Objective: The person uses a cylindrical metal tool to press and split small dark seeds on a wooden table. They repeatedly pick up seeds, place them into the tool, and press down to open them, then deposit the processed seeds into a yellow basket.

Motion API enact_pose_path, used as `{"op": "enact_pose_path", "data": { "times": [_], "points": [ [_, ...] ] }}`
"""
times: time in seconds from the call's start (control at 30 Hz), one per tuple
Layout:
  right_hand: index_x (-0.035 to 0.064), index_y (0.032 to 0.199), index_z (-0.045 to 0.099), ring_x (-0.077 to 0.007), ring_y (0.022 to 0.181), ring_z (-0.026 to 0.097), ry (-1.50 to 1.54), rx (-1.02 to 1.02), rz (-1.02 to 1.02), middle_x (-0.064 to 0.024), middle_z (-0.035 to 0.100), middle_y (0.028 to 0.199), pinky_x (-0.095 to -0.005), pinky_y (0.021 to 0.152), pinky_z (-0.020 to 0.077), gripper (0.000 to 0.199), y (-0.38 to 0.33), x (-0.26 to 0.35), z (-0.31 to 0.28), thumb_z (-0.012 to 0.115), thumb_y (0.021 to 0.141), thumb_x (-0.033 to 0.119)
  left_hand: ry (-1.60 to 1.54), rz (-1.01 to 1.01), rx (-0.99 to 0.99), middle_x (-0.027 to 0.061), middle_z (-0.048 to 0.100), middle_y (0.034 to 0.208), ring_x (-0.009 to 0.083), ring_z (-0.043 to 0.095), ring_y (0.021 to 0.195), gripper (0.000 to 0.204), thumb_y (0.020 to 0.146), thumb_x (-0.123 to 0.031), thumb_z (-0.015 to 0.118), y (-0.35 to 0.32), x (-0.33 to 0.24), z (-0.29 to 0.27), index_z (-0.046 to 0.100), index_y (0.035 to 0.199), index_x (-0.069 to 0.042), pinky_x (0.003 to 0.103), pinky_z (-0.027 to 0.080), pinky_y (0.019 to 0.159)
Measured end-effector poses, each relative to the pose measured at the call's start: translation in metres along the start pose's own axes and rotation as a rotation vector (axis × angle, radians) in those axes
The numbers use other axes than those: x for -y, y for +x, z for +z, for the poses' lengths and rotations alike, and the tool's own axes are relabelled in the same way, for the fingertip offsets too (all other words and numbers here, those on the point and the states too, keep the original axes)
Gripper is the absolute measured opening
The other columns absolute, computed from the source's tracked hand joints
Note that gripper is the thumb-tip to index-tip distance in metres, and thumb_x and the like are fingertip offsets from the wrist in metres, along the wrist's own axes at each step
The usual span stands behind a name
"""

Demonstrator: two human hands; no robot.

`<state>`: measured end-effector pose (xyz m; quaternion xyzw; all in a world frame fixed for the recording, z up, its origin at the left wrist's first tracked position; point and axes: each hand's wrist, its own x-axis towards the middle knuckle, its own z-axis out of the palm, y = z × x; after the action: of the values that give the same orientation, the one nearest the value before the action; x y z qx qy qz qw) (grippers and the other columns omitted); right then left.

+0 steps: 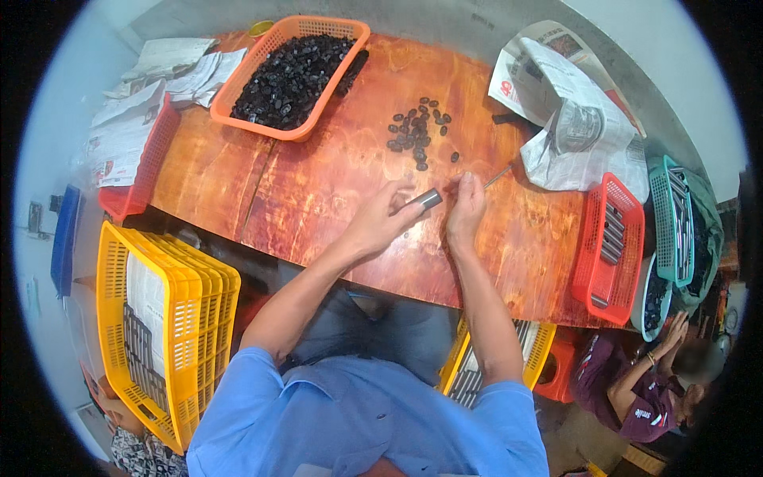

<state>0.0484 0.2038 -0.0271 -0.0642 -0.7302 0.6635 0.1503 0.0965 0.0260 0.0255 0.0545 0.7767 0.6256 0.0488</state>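
My left hand (380, 216) is closed around a short dark grey tube (430, 199), whose shiny end points toward my right hand. Pinched in the fingers of my right hand (467, 211) is a thin metal rod (499, 176) that sticks out to the upper right; its exact kind is too small to tell. Just beyond both hands, a loose cluster of small black oval pieces (410, 133) lies on the reddish wooden table (334, 199). One oval piece (455, 157) sits apart, close to my right fingertips.
An orange basket (222, 109) full of black pieces stands at the back left. Newspaper (584, 119) covers the right rear. At the right edge are a red basket (596, 270) of tubes and a green basket (661, 199). Stacked yellow crates (179, 318) stand left; a person (628, 381) sits lower right.
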Motion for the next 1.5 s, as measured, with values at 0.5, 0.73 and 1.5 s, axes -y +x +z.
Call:
{"op": "enact_pose_path", "data": {
  "times": [0.5,0.73,1.5],
  "points": [
    [-0.0033,0.087,0.061,-0.0293,0.079,0.063,-0.016,0.081,-0.029,-0.0156,0.062,0.081,-0.0408,0.075,0.0479,0.036,-0.008,0.012,0.009,0.050,0.107,0.024,-0.244,0.165,0.000,0.0049,0.067,0.092,0.0144,0.063,0.079,0.042,0.106,-0.037,0.061,-0.046,-0.012,0.007,0.066,0.121,0.002,0.029,0.052,0.072],
    [-0.0033,0.088,0.061,-0.0250,0.078,0.064,0.030,0.092,0.009,-0.0137,0.064,0.082,-0.0395,0.073,0.0495,0.038,-0.003,-0.007,0.005,0.048,0.109,0.025,-0.099,0.403,-0.093,0.0112,0.071,0.101,0.0217,0.068,0.090,0.058,0.099,-0.050,0.069,-0.069,-0.043,0.001,0.068,0.124,0.003,0.033,0.053,0.081],
    [-0.0073,0.099,0.064,-0.0189,0.081,0.055,-0.087,-0.039,-0.040,-0.0073,0.061,0.089,-0.0341,0.072,0.0486,0.042,0.019,-0.013,-0.008,0.053,0.110,0.031,0.602,0.244,-0.925,0.0086,0.064,0.110,0.0158,0.065,0.096,0.040,0.092,-0.014,0.077,-0.197,-0.096,-0.279,0.061,0.126,-0.002,0.032,0.054,0.084]
  ]
}}
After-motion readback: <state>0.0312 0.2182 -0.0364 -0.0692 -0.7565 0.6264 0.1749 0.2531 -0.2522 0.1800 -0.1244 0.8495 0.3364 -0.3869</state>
